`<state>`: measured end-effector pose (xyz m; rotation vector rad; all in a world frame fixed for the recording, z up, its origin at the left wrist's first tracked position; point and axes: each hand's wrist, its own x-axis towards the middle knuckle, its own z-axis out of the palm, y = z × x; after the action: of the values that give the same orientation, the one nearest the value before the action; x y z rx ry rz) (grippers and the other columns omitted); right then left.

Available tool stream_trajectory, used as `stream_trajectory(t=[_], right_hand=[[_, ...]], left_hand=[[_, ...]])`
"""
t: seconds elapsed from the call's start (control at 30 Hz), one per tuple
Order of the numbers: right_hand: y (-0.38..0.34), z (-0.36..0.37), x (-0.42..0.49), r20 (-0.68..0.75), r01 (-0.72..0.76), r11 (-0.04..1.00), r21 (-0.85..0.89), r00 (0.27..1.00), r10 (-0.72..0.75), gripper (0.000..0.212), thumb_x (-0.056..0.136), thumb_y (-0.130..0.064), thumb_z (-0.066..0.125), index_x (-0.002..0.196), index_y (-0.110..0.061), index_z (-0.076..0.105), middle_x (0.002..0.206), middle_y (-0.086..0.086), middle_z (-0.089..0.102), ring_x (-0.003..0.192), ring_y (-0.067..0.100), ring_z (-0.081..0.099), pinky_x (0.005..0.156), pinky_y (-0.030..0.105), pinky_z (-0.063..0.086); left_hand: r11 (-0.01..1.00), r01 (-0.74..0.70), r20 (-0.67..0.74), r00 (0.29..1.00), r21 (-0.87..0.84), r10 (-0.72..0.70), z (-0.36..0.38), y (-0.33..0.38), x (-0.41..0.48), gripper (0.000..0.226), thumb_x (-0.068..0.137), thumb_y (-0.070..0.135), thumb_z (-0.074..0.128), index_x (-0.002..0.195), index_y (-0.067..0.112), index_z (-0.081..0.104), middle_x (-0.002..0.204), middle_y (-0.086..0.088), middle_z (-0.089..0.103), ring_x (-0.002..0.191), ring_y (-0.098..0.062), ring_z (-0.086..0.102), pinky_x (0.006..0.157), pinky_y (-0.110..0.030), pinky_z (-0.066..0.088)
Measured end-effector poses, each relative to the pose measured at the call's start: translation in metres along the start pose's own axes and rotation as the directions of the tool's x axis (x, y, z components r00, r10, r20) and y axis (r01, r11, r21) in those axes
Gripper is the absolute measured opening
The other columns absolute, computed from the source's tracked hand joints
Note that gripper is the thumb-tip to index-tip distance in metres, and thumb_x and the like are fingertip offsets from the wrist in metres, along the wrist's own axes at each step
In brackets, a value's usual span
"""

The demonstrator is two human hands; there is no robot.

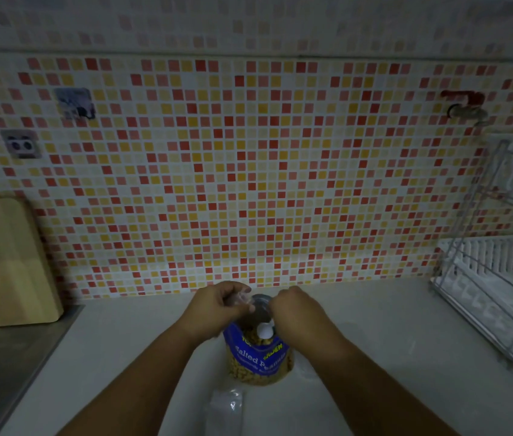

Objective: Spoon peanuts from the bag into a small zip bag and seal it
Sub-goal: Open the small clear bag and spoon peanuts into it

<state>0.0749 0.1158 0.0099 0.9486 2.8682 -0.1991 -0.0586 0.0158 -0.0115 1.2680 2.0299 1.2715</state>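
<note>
A blue bag of salted peanuts stands upright on the pale counter, its clear lower part full of nuts. My left hand and my right hand each pinch one side of the bag's top edge, holding its mouth apart. Inside the mouth shows a white spoon. A small clear zip bag lies flat on the counter in front of the peanut bag, between my forearms.
A wooden cutting board leans against the tiled wall at the left, above a steel sink surface. A wire dish rack stands at the right. A red tap sticks out of the wall.
</note>
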Motion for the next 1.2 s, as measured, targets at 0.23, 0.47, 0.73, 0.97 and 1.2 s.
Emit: stream_trajectory(t=[0.23,0.47,0.73,0.97,1.2], right_hand=[[-0.018,0.03,0.014,0.037,-0.213,0.973,0.089,0.977,0.21,0.039,0.088,-0.019,0.06,0.124,-0.006,0.055,0.12,0.012,0.058,0.108,0.026,0.058,0.091,0.032,0.047],[-0.011,0.031,0.021,0.072,-0.391,0.876,0.281,0.919,0.387,0.038,0.084,-0.034,0.068,0.114,-0.013,0.06,0.109,0.003,0.065,0.093,0.02,0.063,0.069,0.025,0.041],[0.015,0.032,0.022,0.116,-0.491,0.739,0.461,0.859,0.499,0.025,0.086,-0.028,0.056,0.066,-0.014,0.053,0.067,-0.001,0.051,0.07,0.016,0.055,0.065,0.027,0.042],[0.033,0.005,0.028,0.322,-0.482,0.865,0.139,0.848,0.421,0.019,0.092,-0.027,0.047,0.099,-0.014,0.058,0.082,0.004,0.049,0.081,0.018,0.051,0.076,0.026,0.039],[0.049,-0.02,0.018,0.421,-0.515,0.85,0.108,0.799,0.43,0.043,0.098,-0.023,0.04,0.14,-0.011,0.039,0.142,0.013,0.04,0.126,0.025,0.044,0.103,0.031,0.037]], left_hand=[[0.996,0.016,-0.005,1.0,-0.089,-0.017,0.002,-0.004,-0.004,0.036,0.078,0.017,0.073,0.111,0.026,0.061,0.108,0.006,0.06,0.1,-0.009,0.059,0.064,-0.004,0.049],[0.995,0.023,-0.002,1.0,-0.093,-0.024,0.004,-0.006,-0.004,0.041,0.08,0.015,0.071,0.118,0.019,0.06,0.104,0.01,0.059,0.089,0.004,0.056,0.063,-0.005,0.05],[0.993,0.057,-0.007,0.998,-0.1,-0.058,-0.001,-0.007,-0.003,0.034,0.081,0.023,0.069,0.114,0.028,0.061,0.112,0.004,0.061,0.085,-0.006,0.061,0.055,-0.012,0.051],[0.993,0.097,-0.029,0.995,-0.074,-0.099,-0.011,-0.007,-0.001,0.034,0.079,0.025,0.072,0.111,0.032,0.063,0.101,0.009,0.066,0.082,-0.028,0.066,0.065,-0.046,0.057],[0.994,0.027,0.048,0.998,0.103,-0.032,-0.011,-0.007,-0.001,0.048,0.075,0.023,0.076,0.119,0.026,0.059,0.111,0.006,0.062,0.095,-0.006,0.058,0.068,-0.008,0.045]])
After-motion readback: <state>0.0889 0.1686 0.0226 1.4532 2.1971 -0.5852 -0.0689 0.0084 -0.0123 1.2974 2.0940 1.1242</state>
